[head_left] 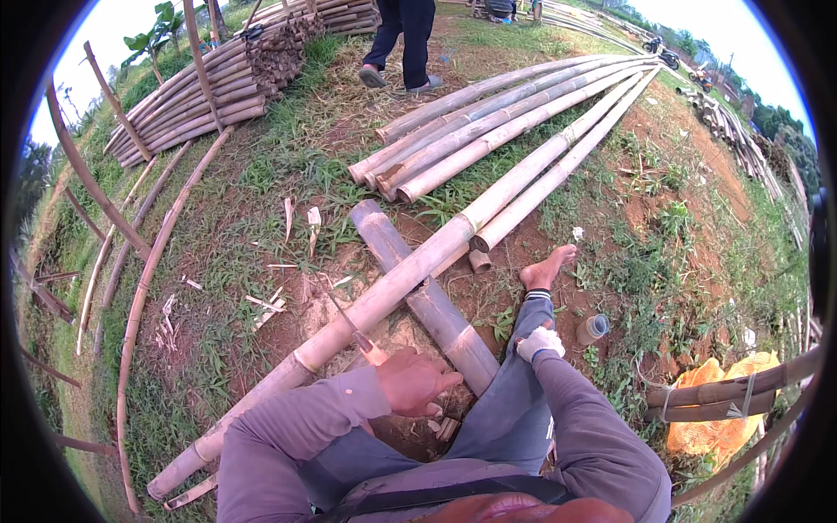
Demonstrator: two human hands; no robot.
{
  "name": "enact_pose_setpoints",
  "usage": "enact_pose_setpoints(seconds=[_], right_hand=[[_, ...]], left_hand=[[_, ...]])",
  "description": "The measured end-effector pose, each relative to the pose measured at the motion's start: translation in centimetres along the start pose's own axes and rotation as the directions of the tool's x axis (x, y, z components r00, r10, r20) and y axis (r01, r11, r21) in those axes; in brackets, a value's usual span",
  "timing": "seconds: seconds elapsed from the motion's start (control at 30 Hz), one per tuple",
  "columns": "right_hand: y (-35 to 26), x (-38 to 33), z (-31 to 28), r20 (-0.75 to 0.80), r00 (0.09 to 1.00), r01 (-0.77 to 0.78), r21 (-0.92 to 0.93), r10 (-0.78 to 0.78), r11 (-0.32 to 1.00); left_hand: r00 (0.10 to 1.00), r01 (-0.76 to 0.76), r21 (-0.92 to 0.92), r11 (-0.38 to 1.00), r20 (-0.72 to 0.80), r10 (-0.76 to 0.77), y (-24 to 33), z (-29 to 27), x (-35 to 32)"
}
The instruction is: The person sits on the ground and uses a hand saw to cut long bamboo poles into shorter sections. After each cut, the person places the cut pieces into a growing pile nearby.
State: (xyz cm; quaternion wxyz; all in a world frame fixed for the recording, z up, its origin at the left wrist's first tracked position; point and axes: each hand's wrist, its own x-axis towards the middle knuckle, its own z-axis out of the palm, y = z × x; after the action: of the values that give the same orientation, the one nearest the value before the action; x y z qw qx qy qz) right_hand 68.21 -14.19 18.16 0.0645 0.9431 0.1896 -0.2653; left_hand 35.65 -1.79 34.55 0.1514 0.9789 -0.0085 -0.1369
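My bare left hand [413, 383] is closed beside the thick bamboo pole [381, 308], its fingers bent and one digit stretched toward the right. From its far side a narrow-bladed hand tool [353, 327] with a pale handle slants across the pole; the hand covers the rest of the handle. My right hand [540, 342], in a white glove, rests on my bent right leg with its fingers draped over it. The thick pole lies across a shorter, darker bamboo piece [449, 331], whose near end meets my trouser leg.
Several long bamboo poles [488, 126] fan out ahead. A large bamboo stack [218, 83] stands far left, near a walking person [405, 39]. A container [593, 329] sits beside my bare foot. An orange sack [711, 436] and tied bamboo [732, 392] are at right. Split pieces [268, 307] litter the grass.
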Motion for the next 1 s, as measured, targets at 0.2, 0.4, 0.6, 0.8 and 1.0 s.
enact_pose_setpoints(seconds=[0.2, 0.4, 0.6, 0.8, 1.0], right_hand=[[-0.6, 0.3, -0.3, -0.014, 1.0, -0.018, -0.033, 0.017, 0.999], [-0.4, 0.5, 0.1, -0.081, 0.997, 0.007, -0.063, -0.012, 0.998], [0.4, 1.2, 1.1, -0.099, 0.995, 0.002, -0.042, -0.006, 0.999], [0.0, 0.4, 0.7, -0.09, 0.996, 0.01, -0.017, -0.012, 1.0], [0.8, 0.5, 0.7, -0.092, 0.996, 0.005, 0.006, -0.005, 1.0]], left_hand=[[0.994, -0.109, -0.034, 0.993, -0.001, 0.109, 0.8, -0.3, 0.7], [0.988, -0.132, -0.082, 0.988, 0.074, 0.139, 0.9, -0.7, 1.0], [0.986, -0.167, -0.115, 0.979, -0.047, 0.163, 0.1, 0.6, 0.4], [0.986, -0.16, -0.097, 0.982, 0.033, 0.163, 0.3, -0.6, -0.3], [0.986, -0.154, -0.091, 0.984, 0.043, 0.159, 0.9, -1.5, 0.1]])
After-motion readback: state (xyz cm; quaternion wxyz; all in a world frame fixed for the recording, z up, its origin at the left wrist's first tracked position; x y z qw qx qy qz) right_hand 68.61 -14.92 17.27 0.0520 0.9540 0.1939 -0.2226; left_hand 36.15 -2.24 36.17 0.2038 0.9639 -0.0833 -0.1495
